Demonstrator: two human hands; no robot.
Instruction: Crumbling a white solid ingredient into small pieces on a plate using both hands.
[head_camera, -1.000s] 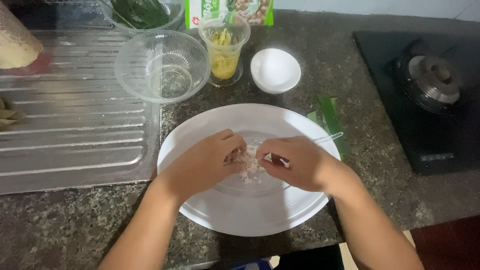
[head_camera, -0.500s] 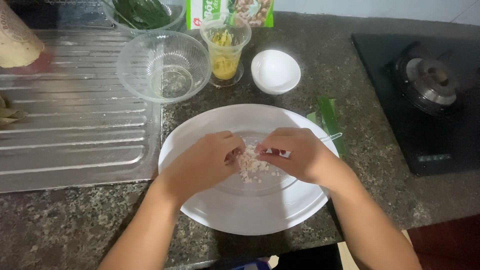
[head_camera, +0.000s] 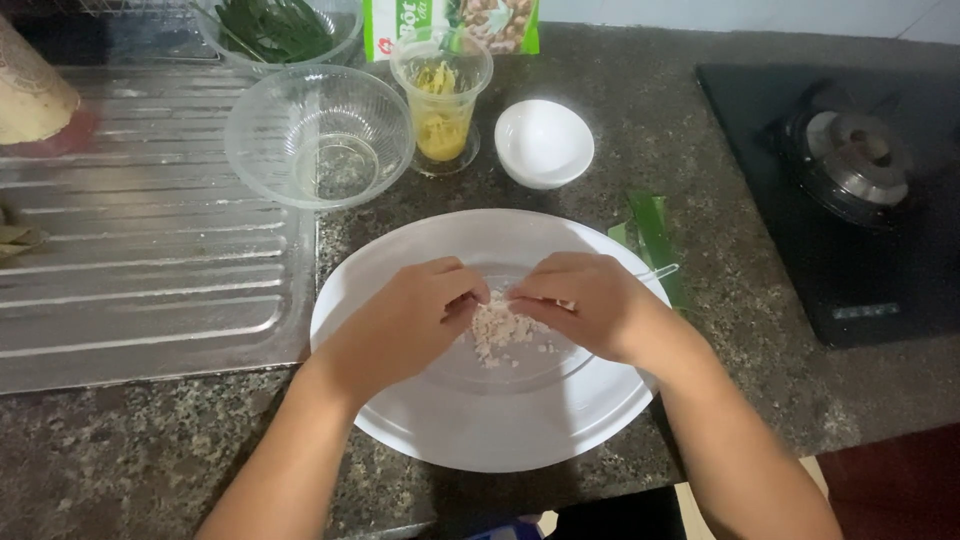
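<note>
A large white plate (head_camera: 470, 420) lies on the dark granite counter in front of me. A small heap of pale crumbly filling (head_camera: 500, 330) sits near its middle, on what looks like a thin translucent wrapper. My left hand (head_camera: 405, 320) and my right hand (head_camera: 590, 300) are over the plate, fingertips meeting right above the heap and pinching at the wrapper's edge. The far side of the heap is hidden by my fingers.
A clear plastic bowl (head_camera: 320, 135) with a little water, a plastic cup of yellow shreds (head_camera: 440, 105), a small white dish (head_camera: 544, 142) and a bowl of green leaves (head_camera: 275, 25) stand behind the plate. Steel drainboard (head_camera: 140, 250) at left, gas hob (head_camera: 850, 170) at right, green leaf strips (head_camera: 655, 235) beside the plate.
Both hands have drawn closer together over the heap; the right hand's fingers have moved left toward the left hand's fingertips. Nothing else moved.
</note>
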